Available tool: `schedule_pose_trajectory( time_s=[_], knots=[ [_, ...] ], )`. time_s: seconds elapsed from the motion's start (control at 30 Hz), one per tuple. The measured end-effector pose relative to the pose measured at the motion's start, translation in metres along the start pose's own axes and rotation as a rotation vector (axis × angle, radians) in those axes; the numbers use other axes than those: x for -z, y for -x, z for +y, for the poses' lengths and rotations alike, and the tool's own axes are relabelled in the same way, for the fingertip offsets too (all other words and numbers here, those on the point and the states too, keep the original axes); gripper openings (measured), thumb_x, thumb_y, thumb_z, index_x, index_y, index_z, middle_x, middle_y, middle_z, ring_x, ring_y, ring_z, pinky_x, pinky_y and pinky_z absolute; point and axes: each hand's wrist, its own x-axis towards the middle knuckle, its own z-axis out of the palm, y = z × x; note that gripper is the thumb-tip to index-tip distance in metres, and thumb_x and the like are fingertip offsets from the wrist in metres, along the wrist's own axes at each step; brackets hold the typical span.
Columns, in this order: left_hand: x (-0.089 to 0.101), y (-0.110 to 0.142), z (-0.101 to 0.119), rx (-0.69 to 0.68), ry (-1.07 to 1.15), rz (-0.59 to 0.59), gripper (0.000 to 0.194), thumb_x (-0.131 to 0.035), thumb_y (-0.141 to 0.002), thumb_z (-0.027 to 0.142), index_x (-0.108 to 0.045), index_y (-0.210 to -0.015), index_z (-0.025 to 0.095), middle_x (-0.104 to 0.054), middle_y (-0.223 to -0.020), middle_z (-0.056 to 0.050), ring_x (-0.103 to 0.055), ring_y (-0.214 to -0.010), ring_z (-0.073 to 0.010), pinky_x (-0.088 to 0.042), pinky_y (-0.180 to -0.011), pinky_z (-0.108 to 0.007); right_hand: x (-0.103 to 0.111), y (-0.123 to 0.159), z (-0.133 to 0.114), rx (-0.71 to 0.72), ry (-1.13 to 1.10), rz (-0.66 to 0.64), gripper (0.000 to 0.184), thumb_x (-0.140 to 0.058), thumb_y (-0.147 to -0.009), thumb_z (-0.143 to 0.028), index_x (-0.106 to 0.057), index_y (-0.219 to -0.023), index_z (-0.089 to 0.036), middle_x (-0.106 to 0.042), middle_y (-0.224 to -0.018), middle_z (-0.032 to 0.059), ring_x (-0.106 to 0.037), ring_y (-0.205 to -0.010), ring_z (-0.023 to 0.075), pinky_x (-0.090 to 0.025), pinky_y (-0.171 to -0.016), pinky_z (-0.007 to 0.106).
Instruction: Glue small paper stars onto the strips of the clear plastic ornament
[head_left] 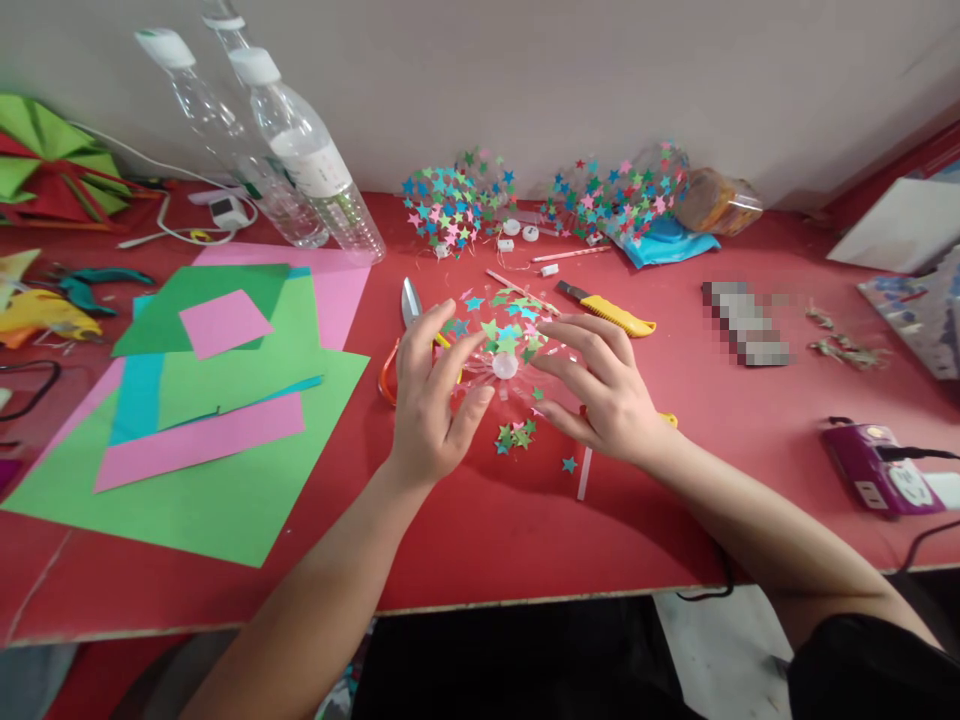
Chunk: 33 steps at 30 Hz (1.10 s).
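Note:
Between my hands sits a clear plastic piece (505,366), cut into strips that spread from a round centre, with green, blue and pink paper stars on its far side. My left hand (435,390) curves over its left edge, fingers apart. Over the right edge my right hand (600,385) is spread likewise; whether the fingertips touch the strips I cannot tell. Scissors (411,302) with orange handles lie partly behind my left hand. In front of the plastic piece is a small pile of paper stars (515,436), with a single blue star (569,465) to its right.
Coloured paper sheets (225,500) cover the left. Clear bottles (315,160) stand behind them. Star-covered clear pieces (442,205) line the wall. A yellow utility knife (611,312) lies beyond my right hand, a purple power strip (874,470) far right. The table's front edge (525,598) is near.

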Motion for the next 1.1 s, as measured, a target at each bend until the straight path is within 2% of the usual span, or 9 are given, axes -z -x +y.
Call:
schedule_pose_trajectory(
  time_s=[0.27,0.43,0.6,0.73,0.83,0.9,1.0,1.1],
  knots=[
    [-0.001,0.0,0.001,-0.067,-0.013,-0.018,0.043,-0.037,-0.099,0.044,-0.06,-0.126,0.02,-0.041,-0.146,-0.014,-0.041,-0.136,-0.0321,-0.036,-0.111,-0.053,-0.006,-0.002,-0.006,-0.034,0.086,-0.147,0.056,-0.052,-0.091,-0.054,-0.049,-0.135,-0.02,-0.037,-0.151,0.0176,-0.032,-0.14,0.0347,-0.032,-0.113,0.059],
    [0.0,0.0,0.001,-0.044,0.001,0.006,0.04,-0.039,-0.098,0.043,-0.062,-0.119,0.018,-0.044,-0.143,-0.016,-0.042,-0.135,-0.032,-0.036,-0.111,-0.053,-0.005,-0.001,-0.008,0.024,0.065,-0.145,0.052,-0.054,-0.091,-0.052,-0.053,-0.131,-0.018,-0.041,-0.148,0.0171,-0.035,-0.138,0.0331,-0.032,-0.114,0.056],
    [0.001,0.0,0.001,-0.04,-0.003,0.024,0.036,-0.039,-0.097,0.043,-0.063,-0.113,0.02,-0.045,-0.142,-0.013,-0.044,-0.134,-0.0307,-0.037,-0.11,-0.052,-0.003,-0.002,-0.009,0.079,0.008,-0.13,0.049,-0.058,-0.09,-0.049,-0.056,-0.126,-0.017,-0.045,-0.144,0.0174,-0.037,-0.135,0.0325,-0.037,-0.111,0.054],
    [0.002,0.0,0.002,-0.05,0.009,0.054,0.032,-0.04,-0.097,0.04,-0.063,-0.108,0.02,-0.048,-0.14,-0.013,-0.046,-0.131,-0.03,-0.039,-0.108,-0.051,0.002,-0.003,-0.004,0.055,-0.016,-0.035,0.039,-0.057,-0.091,-0.044,-0.058,-0.121,-0.017,-0.053,-0.135,0.0151,-0.044,-0.128,0.0303,-0.043,-0.106,0.052],
    [0.002,0.0,0.002,-0.067,0.021,0.061,0.034,-0.041,-0.097,0.041,-0.062,-0.115,0.021,-0.046,-0.142,-0.013,-0.045,-0.132,-0.0307,-0.038,-0.109,-0.052,0.005,-0.003,0.003,-0.013,-0.013,0.067,0.027,-0.058,-0.091,-0.036,-0.062,-0.111,-0.018,-0.058,-0.129,0.0131,-0.049,-0.123,0.0294,-0.045,-0.102,0.051],
    [0.001,0.0,0.004,-0.087,0.018,0.025,0.041,-0.038,-0.098,0.045,-0.058,-0.125,0.022,-0.042,-0.147,-0.013,-0.041,-0.136,-0.032,-0.035,-0.111,-0.053,0.006,-0.002,0.008,-0.04,0.003,0.097,0.023,-0.059,-0.09,-0.031,-0.062,-0.109,-0.019,-0.059,-0.127,0.0124,-0.05,-0.122,0.0293,-0.045,-0.101,0.051],
    [-0.004,-0.001,0.006,-0.112,0.002,-0.063,0.05,-0.035,-0.098,0.05,-0.049,-0.139,0.025,-0.029,-0.156,-0.012,-0.031,-0.143,-0.0342,-0.027,-0.115,-0.056,0.004,-0.002,0.013,-0.075,0.028,0.109,0.023,-0.059,-0.089,-0.023,-0.062,-0.112,-0.021,-0.059,-0.129,0.0109,-0.049,-0.123,0.029,-0.045,-0.101,0.052],
    [-0.01,-0.001,0.009,-0.127,-0.03,-0.127,0.054,-0.035,-0.097,0.053,-0.044,-0.143,0.026,-0.018,-0.161,-0.011,-0.022,-0.147,-0.0365,-0.021,-0.117,-0.059,0.001,-0.002,0.015,-0.125,0.048,0.064,0.026,-0.057,-0.089,-0.021,-0.062,-0.115,-0.023,-0.056,-0.133,0.0106,-0.047,-0.125,0.0304,-0.043,-0.102,0.055]
  ],
)
